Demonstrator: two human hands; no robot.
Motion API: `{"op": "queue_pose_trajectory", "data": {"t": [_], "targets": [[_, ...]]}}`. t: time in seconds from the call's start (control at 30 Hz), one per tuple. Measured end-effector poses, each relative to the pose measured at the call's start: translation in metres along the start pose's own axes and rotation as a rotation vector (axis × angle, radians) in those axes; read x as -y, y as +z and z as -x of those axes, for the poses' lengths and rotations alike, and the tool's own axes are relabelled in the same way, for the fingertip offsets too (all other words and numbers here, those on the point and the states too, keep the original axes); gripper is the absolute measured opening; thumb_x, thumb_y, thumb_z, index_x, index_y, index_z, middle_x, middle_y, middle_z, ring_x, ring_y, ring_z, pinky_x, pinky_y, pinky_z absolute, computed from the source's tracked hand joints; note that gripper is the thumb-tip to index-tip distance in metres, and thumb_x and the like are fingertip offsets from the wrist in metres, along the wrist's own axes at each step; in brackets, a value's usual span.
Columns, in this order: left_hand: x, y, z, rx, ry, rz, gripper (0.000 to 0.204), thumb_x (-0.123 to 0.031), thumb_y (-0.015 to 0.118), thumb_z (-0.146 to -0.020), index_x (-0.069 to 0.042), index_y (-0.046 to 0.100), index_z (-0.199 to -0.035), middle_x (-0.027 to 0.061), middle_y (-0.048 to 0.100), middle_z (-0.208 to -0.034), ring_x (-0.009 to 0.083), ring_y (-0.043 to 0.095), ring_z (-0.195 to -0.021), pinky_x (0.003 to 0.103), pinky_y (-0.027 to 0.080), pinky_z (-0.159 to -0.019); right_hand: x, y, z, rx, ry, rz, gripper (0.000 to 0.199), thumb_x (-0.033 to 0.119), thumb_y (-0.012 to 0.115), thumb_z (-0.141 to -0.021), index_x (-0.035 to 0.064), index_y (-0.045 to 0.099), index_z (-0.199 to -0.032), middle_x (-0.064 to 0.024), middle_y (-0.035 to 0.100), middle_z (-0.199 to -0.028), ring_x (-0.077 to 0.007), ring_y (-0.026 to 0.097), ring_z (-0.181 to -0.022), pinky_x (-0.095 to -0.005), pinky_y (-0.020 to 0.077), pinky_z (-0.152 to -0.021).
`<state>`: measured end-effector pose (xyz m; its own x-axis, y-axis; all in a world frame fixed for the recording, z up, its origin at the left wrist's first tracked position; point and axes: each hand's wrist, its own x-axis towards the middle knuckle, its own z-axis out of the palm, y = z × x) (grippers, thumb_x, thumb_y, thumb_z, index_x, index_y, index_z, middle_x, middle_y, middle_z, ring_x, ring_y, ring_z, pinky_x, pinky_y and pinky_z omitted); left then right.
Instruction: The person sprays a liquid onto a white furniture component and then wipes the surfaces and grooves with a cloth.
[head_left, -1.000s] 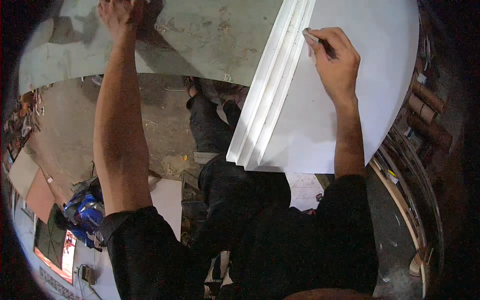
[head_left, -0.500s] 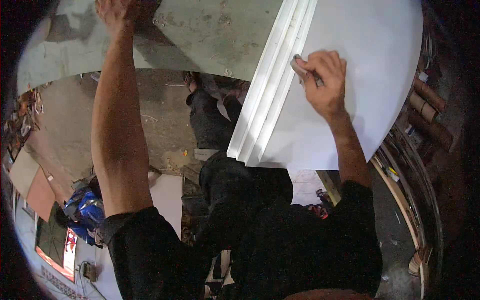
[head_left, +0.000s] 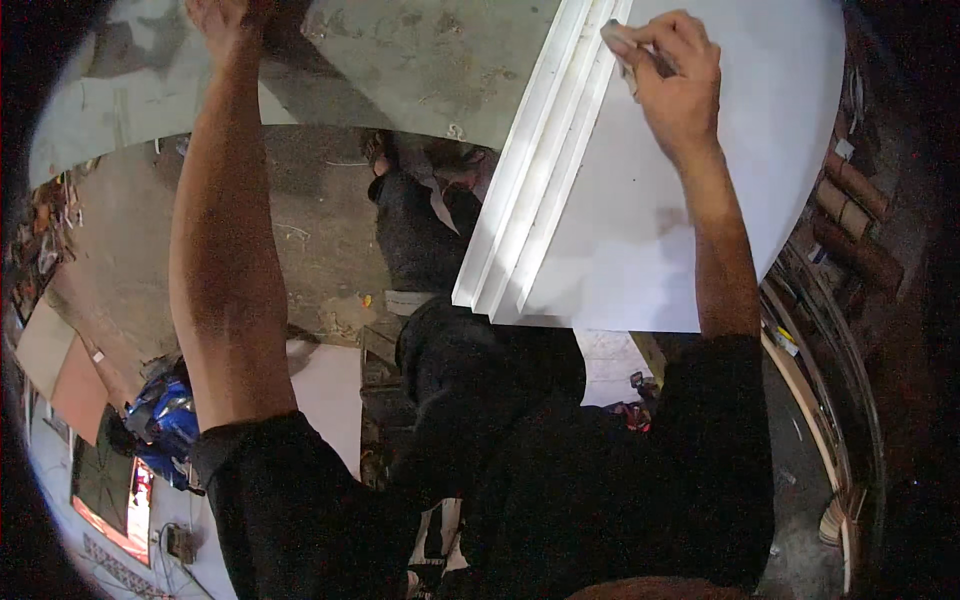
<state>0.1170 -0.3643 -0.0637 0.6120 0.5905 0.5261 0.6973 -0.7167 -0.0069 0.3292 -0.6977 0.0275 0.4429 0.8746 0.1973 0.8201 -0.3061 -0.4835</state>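
Setting: a workshop for sheet and strip stock, judging by the white panel (head_left: 640,240) with its stepped, ridged edge and, left of it, a broad grey-green worktable (head_left: 430,65), scuffed and stained. Right of the panel lie brown rolls (head_left: 842,210); to its lower right run long, narrow strips (head_left: 806,400), side by side. Left of and below the panel, bare floor (head_left: 325,225) shows dirt and scraps, with flat tan and pinkish boards (head_left: 82,390) farther left.

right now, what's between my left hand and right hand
In the head view, stained greenish tabletop, then stepped white strips, lie between the left hand and the right hand, which holds a small pale piece.
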Motion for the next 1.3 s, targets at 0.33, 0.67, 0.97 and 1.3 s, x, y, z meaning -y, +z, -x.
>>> {"op": "queue_pose_trajectory", "data": {"t": [0.33,0.67,0.97,1.3], "targets": [[-0.007,-0.002,-0.004,0.102,-0.062,-0.067,0.043,-0.024,0.070,-0.083,-0.002,0.063,-0.119,0.0225,0.054,-0.123,0.0434,0.050,-0.113,0.055,0.042,-0.094,-0.017,0.004,-0.012,-0.051,-0.083,-0.008,0.006,0.007,0.077,-0.084,0.0050,0.072,-0.082,-0.0034,0.060,-0.074,-0.0185,0.057,-0.067,-0.0333,0.0445,-0.062],[0.019,0.024,-0.003,-0.087,-0.122,0.108,0.039,-0.027,0.070,-0.084,-0.004,0.061,-0.114,0.0214,0.054,-0.120,0.0420,0.051,-0.112,0.053,0.043,-0.092,-0.010,0.011,-0.013,-0.037,0.019,-0.149,0.007,0.001,0.074,-0.084,0.0075,0.075,-0.087,-0.0022,0.059,-0.070,-0.0195,0.054,-0.068,-0.0339,0.0444,-0.068],[0.009,0.010,0.001,-0.163,0.068,0.010,0.040,-0.025,0.070,-0.085,-0.003,0.059,-0.116,0.0211,0.054,-0.117,0.0410,0.051,-0.110,0.051,0.043,-0.091,-0.009,0.007,-0.005,-0.026,-0.119,0.056,0.010,0.005,0.066,-0.080,0.0118,0.072,-0.084,-0.0004,0.064,-0.072,-0.0239,0.060,-0.076,-0.0422,0.0388,-0.075],[0.033,0.026,-0.002,-0.104,-0.208,0.211,0.038,-0.029,0.069,-0.085,-0.002,0.063,-0.110,0.0204,0.056,-0.115,0.0399,0.050,-0.111,0.052,0.042,-0.092,-0.003,0.013,0.001,-0.023,-0.147,0.040,0.008,0.010,0.071,-0.081,0.0160,0.076,-0.083,-0.0023,0.066,-0.076,-0.0241,0.061,-0.077,-0.0408,0.0367,-0.074]]}}
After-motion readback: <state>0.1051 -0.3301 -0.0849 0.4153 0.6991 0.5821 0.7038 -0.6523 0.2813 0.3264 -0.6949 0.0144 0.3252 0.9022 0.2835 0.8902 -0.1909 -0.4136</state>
